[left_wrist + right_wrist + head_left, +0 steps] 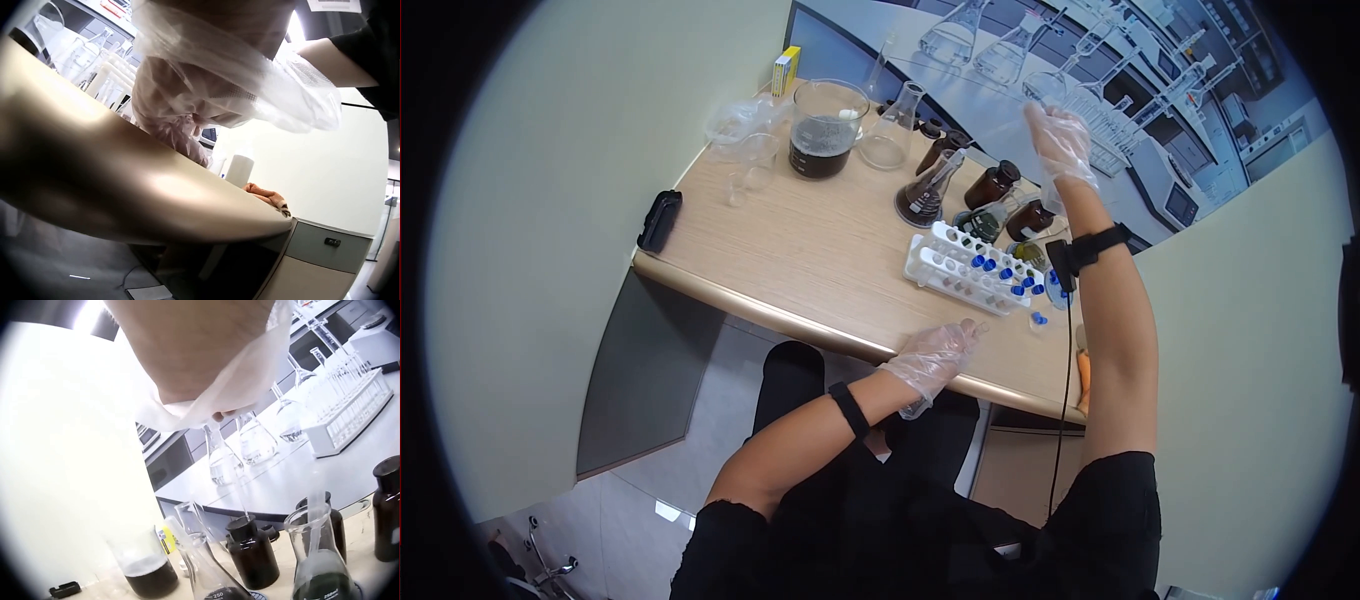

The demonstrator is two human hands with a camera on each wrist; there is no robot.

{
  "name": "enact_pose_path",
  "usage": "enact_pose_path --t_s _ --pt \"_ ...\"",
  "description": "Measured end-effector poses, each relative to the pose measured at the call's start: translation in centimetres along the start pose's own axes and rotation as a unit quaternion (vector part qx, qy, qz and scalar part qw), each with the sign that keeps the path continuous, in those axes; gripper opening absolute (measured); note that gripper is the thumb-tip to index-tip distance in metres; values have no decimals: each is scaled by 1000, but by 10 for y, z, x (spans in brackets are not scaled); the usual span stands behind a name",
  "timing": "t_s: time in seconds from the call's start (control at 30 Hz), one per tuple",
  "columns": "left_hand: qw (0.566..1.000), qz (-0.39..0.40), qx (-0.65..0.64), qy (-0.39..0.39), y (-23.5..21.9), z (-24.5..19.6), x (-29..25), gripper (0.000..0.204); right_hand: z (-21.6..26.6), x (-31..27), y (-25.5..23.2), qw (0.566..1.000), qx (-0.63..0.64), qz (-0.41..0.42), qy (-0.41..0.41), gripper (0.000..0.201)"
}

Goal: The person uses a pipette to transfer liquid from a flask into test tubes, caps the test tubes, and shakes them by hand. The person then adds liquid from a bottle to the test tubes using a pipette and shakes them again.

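My left hand (pixel 935 355), in a clear plastic glove, is at the table's front edge. Its curled fingers pinch a small clear tube (pixel 981 328), mostly hidden by the glove. My gloved right hand (pixel 1060 140) is raised high over the back right of the table. In the right wrist view a thin clear dropper (pixel 241 495) slants down from its fingertips, above a brown bottle (pixel 251 556). Between the hands stands a white tube rack (pixel 965 280) with several blue-capped tubes (pixel 1004 274). A blue cap (pixel 1039 319) lies just right of the rack.
A beaker of dark liquid (pixel 820 150) and a clear conical flask (pixel 887 145) stand at the back left. A flask of dark liquid (pixel 922 200) and several brown bottles (pixel 992 185) are behind the rack. An orange cloth (pixel 1084 380) lies at the right edge, a black case (pixel 660 222) at the left.
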State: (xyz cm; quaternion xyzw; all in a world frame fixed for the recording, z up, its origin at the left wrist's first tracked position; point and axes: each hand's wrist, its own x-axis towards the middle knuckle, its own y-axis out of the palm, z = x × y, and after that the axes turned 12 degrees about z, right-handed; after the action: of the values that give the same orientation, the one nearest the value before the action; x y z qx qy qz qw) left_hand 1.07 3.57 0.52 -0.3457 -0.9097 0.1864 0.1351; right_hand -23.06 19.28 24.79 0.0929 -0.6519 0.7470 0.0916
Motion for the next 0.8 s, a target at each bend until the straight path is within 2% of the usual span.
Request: enact_pose_path --t_s 0.13,0.2,0.23,0.3,0.33,0.4,0.43,0.5,0.63,0.7,0.8 --pt "1000 2 29 1 0 1 0 35 -4 -54 -35 995 42 -75 46 61" --pt "999 -2 40 -6 1 2 1 36 -5 -93 -49 985 134 -97 39 68" --pt "999 -1 41 -2 2 4 1 36 -18 -103 -47 985 133 -101 40 68" --pt "1000 -4 19 9 4 8 0 36 -53 -124 -36 968 196 -122 98 64" --pt "1000 -1 19 11 5 9 0 36 -54 -144 -41 967 196 -125 101 64" --pt "999 -30 32 28 8 10 -1 35 -42 -196 -50 916 383 -62 102 51" --pt "999 -25 33 30 6 7 1 35 -38 -219 -53 916 382 -65 106 51" --pt "998 21 55 -28 0 1 4 33 -31 -255 -57 880 463 -51 92 42" --pt "998 0 62 17 4 3 2 33 -42 -298 -47 872 475 -96 72 42" --pt "999 20 12 -35 -2 -5 1 33 -53 -315 -39 886 441 -71 124 45" --pt "998 30 -3 -49 -6 -16 -4 35 -60 -327 -35 877 455 -89 130 47"
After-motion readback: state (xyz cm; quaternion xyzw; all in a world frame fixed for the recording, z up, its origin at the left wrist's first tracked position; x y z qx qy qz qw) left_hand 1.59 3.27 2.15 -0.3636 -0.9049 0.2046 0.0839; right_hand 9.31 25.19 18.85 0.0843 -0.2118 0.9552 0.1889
